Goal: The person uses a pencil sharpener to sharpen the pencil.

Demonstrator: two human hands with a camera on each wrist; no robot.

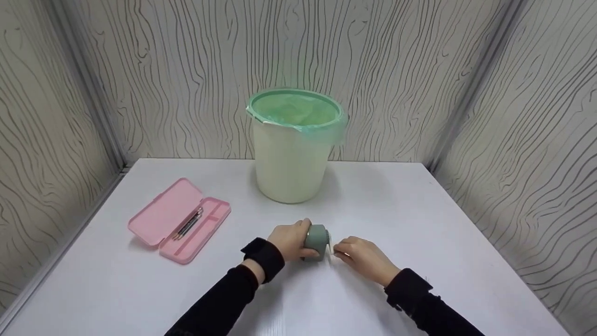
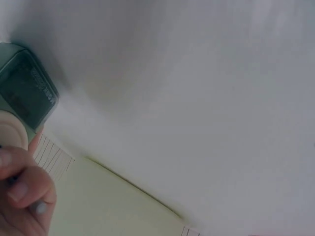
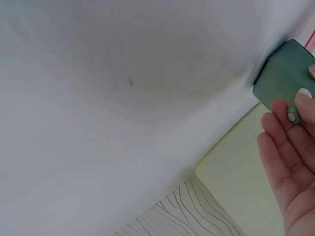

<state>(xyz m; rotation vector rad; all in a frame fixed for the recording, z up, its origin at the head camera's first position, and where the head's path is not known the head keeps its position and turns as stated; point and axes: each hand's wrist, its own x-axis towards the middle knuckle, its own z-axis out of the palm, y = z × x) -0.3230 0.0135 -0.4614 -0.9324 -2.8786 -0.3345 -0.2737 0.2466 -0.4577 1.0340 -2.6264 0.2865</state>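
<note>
Low over the front middle of the table, a green pencil sharpener [image 1: 316,239] lies between both hands. My left hand [image 1: 293,240] grips its body from the left, fingers at the top and thumb near the bottom. On the other side, my right hand [image 1: 364,256] pinches the crank handle, whose green knob [image 3: 293,115] shows between thumb and fingers in the right wrist view. The left wrist view shows the sharpener's dark see-through window [image 2: 28,91] and pale round front [image 2: 12,132]. A small grey rounded end [image 2: 39,207] pokes out among curled fingers there; its kind is unclear.
To the left lies an open pink pencil case [image 1: 217,205] with several pencils [image 1: 189,224] in one compartment. A pale bin [image 1: 290,163] with a green rim and liner stands behind the hands. Patterned panels enclose the white table [image 1: 419,224] at the back and sides.
</note>
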